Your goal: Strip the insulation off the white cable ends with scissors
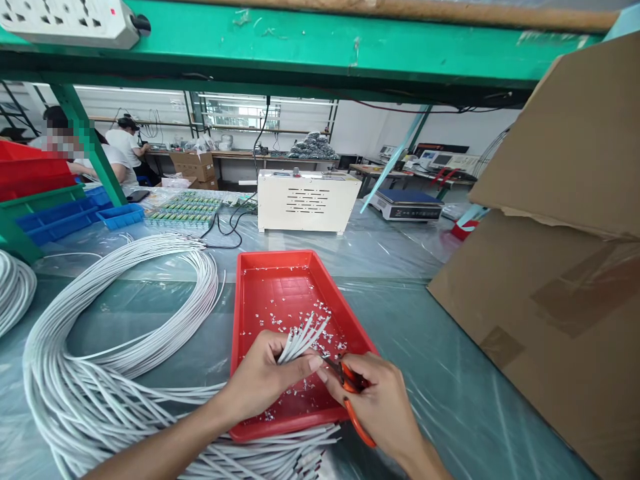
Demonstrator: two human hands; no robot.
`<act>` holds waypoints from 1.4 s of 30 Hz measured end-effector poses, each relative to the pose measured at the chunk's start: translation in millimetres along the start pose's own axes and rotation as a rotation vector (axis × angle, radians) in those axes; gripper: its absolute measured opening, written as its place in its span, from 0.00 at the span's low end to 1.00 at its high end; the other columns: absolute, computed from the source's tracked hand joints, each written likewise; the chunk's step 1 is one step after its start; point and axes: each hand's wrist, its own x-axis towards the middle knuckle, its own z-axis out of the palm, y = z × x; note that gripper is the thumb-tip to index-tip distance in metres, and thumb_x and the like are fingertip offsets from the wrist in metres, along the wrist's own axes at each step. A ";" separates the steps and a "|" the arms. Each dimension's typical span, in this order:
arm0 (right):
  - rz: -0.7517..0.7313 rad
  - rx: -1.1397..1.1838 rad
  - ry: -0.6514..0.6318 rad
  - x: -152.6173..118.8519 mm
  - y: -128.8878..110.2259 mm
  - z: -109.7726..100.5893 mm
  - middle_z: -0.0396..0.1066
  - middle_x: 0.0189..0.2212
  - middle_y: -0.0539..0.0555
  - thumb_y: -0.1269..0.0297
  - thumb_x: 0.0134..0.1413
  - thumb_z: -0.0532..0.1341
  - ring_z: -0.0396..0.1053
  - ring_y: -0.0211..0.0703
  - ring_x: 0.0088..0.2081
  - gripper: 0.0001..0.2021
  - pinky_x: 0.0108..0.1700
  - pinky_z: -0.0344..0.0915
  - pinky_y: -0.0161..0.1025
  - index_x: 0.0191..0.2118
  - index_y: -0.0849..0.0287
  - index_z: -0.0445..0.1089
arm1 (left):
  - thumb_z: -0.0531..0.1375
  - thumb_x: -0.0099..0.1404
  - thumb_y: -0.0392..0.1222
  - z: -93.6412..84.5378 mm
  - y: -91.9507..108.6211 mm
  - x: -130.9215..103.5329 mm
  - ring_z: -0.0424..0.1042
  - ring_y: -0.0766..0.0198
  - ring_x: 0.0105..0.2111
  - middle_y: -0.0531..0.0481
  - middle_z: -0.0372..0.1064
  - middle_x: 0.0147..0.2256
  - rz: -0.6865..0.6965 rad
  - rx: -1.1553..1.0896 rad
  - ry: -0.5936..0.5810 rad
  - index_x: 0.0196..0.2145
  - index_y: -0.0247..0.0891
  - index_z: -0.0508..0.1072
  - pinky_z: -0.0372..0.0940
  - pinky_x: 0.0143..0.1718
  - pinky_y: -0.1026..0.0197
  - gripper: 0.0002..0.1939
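Observation:
My left hand [273, 373] is closed around a bunch of white cable ends [303, 337], which fan out toward the upper right. My right hand [377, 393] grips orange-handled cutters [357, 420], their dark jaws close to my left fingertips. Whether the jaws touch a cable I cannot tell. Both hands are over a red tray [243, 293] strewn with small white scraps [280, 310]. A large coil of white cables [55, 373] lies to the left, and more cable ends [300, 453] stick out beneath the tray's near edge.
A cream metal box [307, 203] stands behind the tray, and a scale [407, 205] is farther right. Cardboard [560, 300] rises along the right side. Blue bins [120, 217] sit at the left under a green shelf beam [300, 40]. Other people work in the background.

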 end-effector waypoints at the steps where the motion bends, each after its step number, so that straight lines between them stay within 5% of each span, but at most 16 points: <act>1: 0.000 -0.002 -0.001 0.1 -0.2 -0.2 0.47 0.13 0.44 0.55 0.50 0.58 0.47 0.32 0.18 0.23 0.23 0.46 0.31 0.17 0.58 0.44 | 0.60 0.58 0.42 -0.2 -0.7 0.1 0.52 0.73 0.20 0.57 0.58 0.19 0.003 -0.001 -0.004 0.24 0.31 0.74 0.49 0.23 0.70 0.11; 8: -0.001 -0.020 -0.015 -0.1 0.0 -0.6 0.47 0.13 0.44 0.54 0.50 0.57 0.48 0.32 0.18 0.23 0.24 0.46 0.32 0.16 0.58 0.44 | 0.59 0.58 0.41 -1.0 0.2 0.9 0.51 0.73 0.20 0.58 0.55 0.18 -0.006 0.004 -0.020 0.23 0.30 0.74 0.48 0.22 0.70 0.11; 15: -0.018 -0.025 -0.024 -1.5 0.6 1.6 0.48 0.13 0.44 0.56 0.50 0.58 0.49 0.32 0.18 0.22 0.24 0.46 0.31 0.16 0.58 0.46 | 0.60 0.56 0.39 1.9 -1.7 -0.2 0.58 0.72 0.20 0.55 0.63 0.18 -0.039 0.082 0.047 0.24 0.30 0.75 0.53 0.22 0.70 0.09; 20: 0.065 0.056 -0.078 -5.1 -0.9 5.1 0.46 0.14 0.43 0.56 0.49 0.57 0.48 0.32 0.18 0.21 0.21 0.45 0.31 0.15 0.57 0.47 | 0.57 0.57 0.35 9.1 -9.0 -10.8 0.65 0.67 0.23 0.50 0.69 0.21 0.137 0.369 0.232 0.23 0.31 0.73 0.58 0.26 0.68 0.08; 24: 0.121 0.109 -0.108 -7.4 -2.2 7.2 0.44 0.14 0.43 0.56 0.49 0.57 0.46 0.32 0.18 0.21 0.20 0.44 0.31 0.15 0.57 0.48 | 0.55 0.58 0.31 10.6 -12.7 -16.1 0.66 0.67 0.24 0.51 0.69 0.24 0.271 0.551 0.229 0.28 0.32 0.73 0.57 0.27 0.67 0.07; 31: -0.028 -0.137 0.134 -6.4 -0.1 4.4 0.50 0.12 0.44 0.58 0.48 0.58 0.51 0.33 0.18 0.20 0.24 0.47 0.32 0.15 0.58 0.50 | 0.54 0.62 0.42 4.3 -3.0 -5.0 0.61 0.69 0.22 0.54 0.64 0.20 0.023 0.186 0.042 0.25 0.32 0.70 0.55 0.25 0.69 0.14; 35: -0.018 -0.117 0.112 -6.5 -3.2 3.8 0.49 0.12 0.44 0.59 0.48 0.58 0.50 0.33 0.18 0.20 0.24 0.47 0.31 0.15 0.58 0.49 | 0.58 0.58 0.39 5.7 -3.5 -3.4 0.66 0.67 0.24 0.51 0.69 0.23 0.022 0.177 0.118 0.25 0.31 0.72 0.59 0.27 0.68 0.09; 39: 0.075 -0.037 -0.015 -7.5 -7.0 3.9 0.45 0.13 0.44 0.57 0.48 0.56 0.46 0.33 0.17 0.20 0.21 0.44 0.31 0.14 0.58 0.48 | 0.54 0.60 0.35 10.0 -8.1 -11.5 0.68 0.65 0.24 0.49 0.71 0.23 0.178 0.504 0.244 0.25 0.32 0.72 0.61 0.26 0.66 0.09; 42: 0.109 0.062 -0.094 -7.8 -7.6 3.1 0.45 0.13 0.44 0.59 0.47 0.55 0.44 0.33 0.18 0.18 0.19 0.44 0.31 0.14 0.57 0.49 | 0.51 0.56 0.28 9.0 -13.6 -17.3 0.71 0.62 0.24 0.46 0.74 0.26 0.503 0.848 0.243 0.31 0.31 0.73 0.63 0.25 0.64 0.11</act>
